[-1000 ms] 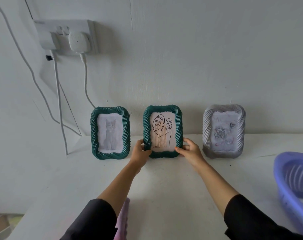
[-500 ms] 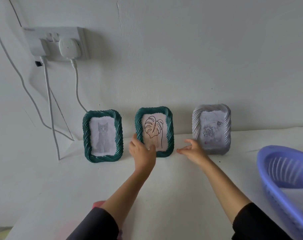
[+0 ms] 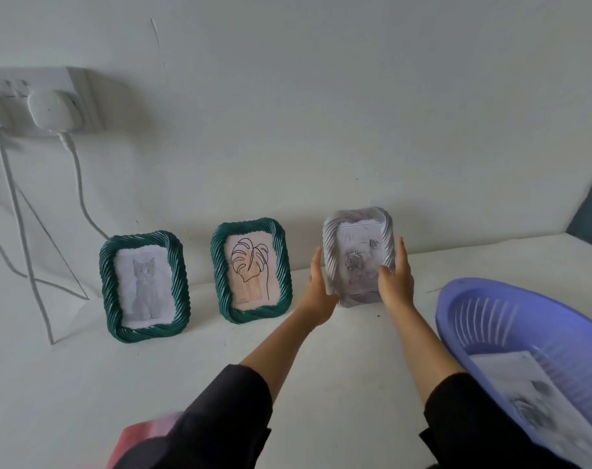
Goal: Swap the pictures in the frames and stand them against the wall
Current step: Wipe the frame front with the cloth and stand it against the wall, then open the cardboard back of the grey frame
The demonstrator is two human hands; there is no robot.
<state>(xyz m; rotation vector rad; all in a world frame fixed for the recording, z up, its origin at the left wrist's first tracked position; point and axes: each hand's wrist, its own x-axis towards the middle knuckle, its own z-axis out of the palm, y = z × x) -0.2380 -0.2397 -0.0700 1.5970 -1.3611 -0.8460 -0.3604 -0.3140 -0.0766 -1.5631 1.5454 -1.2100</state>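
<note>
Three frames along the wall (image 3: pixel 355 96), and since a moment ago both hands have left the middle one and gone to the one on the right. The left hand (image 3: pixel 316 292) lies flat along the left edge of the silver frame (image 3: pixel 357 231) with its fingers straight, and the right hand (image 3: pixel 394 282) wraps the right edge, thumb across the front. So the silver frame is pinched between the two palms. It looks raised a bit off the table (image 3: pixel 85 384) and tipped, though I can't tell for sure if the bottom edge is clear of it. Its picture is some faint grey rose print.

The leaf frame (image 3: pixel 250 270) now stands alone, leaning on the wall, with the cat frame (image 3: pixel 144 287) just beside it on the left. Both are green with a twisted rope pattern.

The purple basket (image 3: pixel 490 319) at the right has a printed sheet (image 3: pixel 538 401) lying in it, blurry grey flowers maybe, hard to make out. The basket is cut off by the edge of view.

At the bottom something pink (image 3: pixel 142 441) pokes out under the left sleeve, too blurred to name. The wall socket (image 3: pixel 34 99) and its cables (image 3: pixel 81 191) at the far left are partly cropped too.
</note>
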